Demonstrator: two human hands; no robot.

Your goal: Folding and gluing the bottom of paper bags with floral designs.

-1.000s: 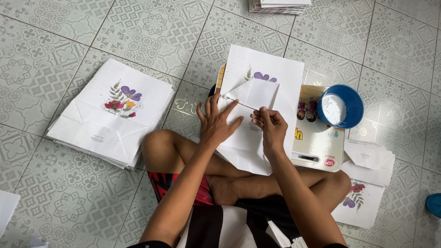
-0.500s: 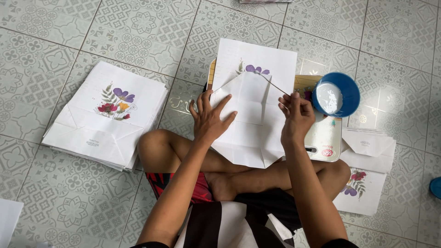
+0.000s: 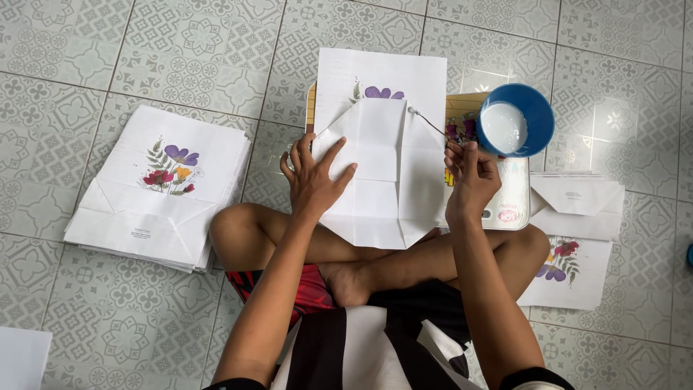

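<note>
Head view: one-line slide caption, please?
Left hand flat on folded white paper bag; right hand holds thin stick.

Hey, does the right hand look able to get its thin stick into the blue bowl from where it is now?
Probably yes. The right hand holds a thin stick just beside the blue bowl of white liquid, which sits open at the top. Nothing lies between them; the left hand rests flat on the white paper bag.
</note>
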